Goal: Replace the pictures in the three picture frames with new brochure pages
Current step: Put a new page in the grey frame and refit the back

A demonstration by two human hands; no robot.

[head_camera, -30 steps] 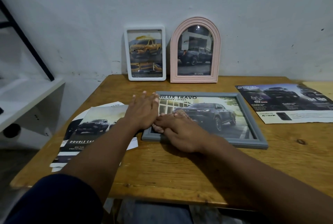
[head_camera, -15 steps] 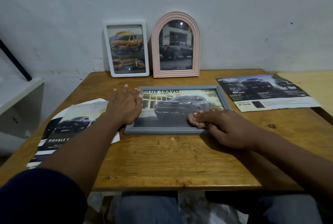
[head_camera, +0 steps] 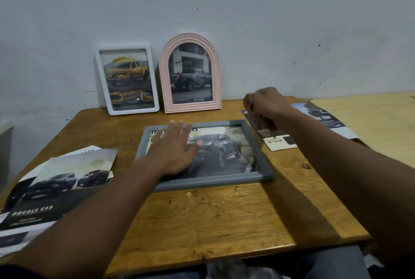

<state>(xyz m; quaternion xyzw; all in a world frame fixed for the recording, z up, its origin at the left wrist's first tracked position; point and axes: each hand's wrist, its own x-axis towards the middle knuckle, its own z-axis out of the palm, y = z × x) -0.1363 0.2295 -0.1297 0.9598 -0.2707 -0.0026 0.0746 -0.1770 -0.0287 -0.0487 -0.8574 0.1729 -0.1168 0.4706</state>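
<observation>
- A wooden surface [head_camera: 213, 215] stands against a scuffed pale wall [head_camera: 269, 20], and all three frames are on it.
- The grey frame [head_camera: 215, 180] lies flat and face up in the middle, with a truck picture in it. We judge it stiff and light, with a slick, breakable front. It is best taken by its two side rails.
- A stack of brochure pages [head_camera: 51, 191] lies at the left edge and a single page [head_camera: 278, 141] at the right. We expect them to be thin, floppy and easily creased, so we would lift them by an edge.
- The white frame [head_camera: 128, 81] and the pink arched frame [head_camera: 190, 74] lean side by side on the wall.
- Our left hand [head_camera: 173, 150] rests flat on the grey frame, its fingers [head_camera: 177, 131] straight and spread, gripping nothing.
- Our right hand [head_camera: 265, 103] hovers over the single page with its fingers curled. Blur hides whether they pinch it. The frames' backs are out of sight.
</observation>
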